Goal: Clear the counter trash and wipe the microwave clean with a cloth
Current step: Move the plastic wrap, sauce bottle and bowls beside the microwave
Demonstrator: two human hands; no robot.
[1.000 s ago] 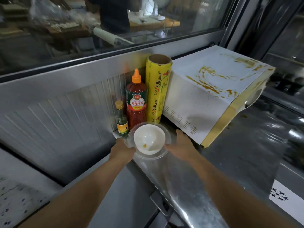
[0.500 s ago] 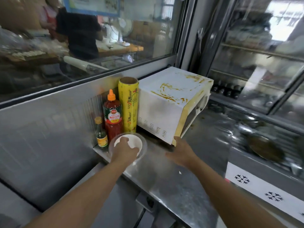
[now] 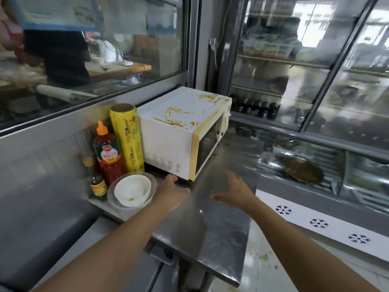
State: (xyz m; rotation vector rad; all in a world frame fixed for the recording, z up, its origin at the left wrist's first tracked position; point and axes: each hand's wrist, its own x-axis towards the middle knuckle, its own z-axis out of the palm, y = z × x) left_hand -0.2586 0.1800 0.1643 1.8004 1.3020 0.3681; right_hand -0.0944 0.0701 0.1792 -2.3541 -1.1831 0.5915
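Both hands empty, fingers spread: left hand [image 3: 171,191], right hand [image 3: 235,191], over the brushed-steel bench [image 3: 210,228]. One boxy white microwave [image 3: 179,133], yellow-streaked top, just ahead of both. One white bowl [image 3: 133,190] in a clear dish, left of left hand. Half a second ago left hand covered it; now off.

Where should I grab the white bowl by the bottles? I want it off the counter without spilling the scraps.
Judging by its pose, pinch the white bowl by its near right rim from above: it sits upright inside a clear container, bottles crowd its far left.
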